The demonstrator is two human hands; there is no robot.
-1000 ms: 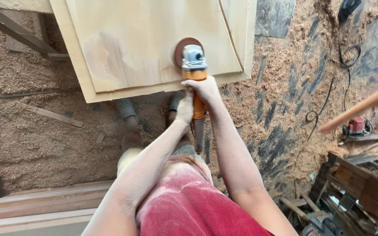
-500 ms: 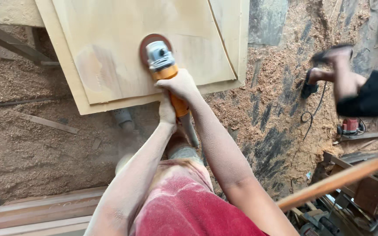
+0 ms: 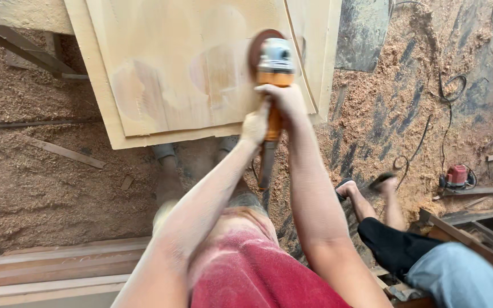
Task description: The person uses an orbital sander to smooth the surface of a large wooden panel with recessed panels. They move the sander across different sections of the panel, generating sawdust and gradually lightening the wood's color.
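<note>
An orange angle grinder (image 3: pixel 273 85) is gripped by both hands, right hand (image 3: pixel 285 101) forward, left hand (image 3: pixel 255 126) behind, its disc (image 3: pixel 256 50) pressed on the plywood panel (image 3: pixel 201 63) near the right edge. Tilting there could gouge the veneer; a passer-by's foot (image 3: pixel 346 189) is close.

Sawdust-strewn floor (image 3: pixel 41 182), with wood strips (image 3: pixel 61 151), black cables (image 3: pixel 449 85) and a red tool (image 3: pixel 456 175).

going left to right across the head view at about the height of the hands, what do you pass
Sawdust-covered floor → plywood sheet → left hand → orange grinder gripped by the right hand → more sawdust → black cable on the floor.
</note>
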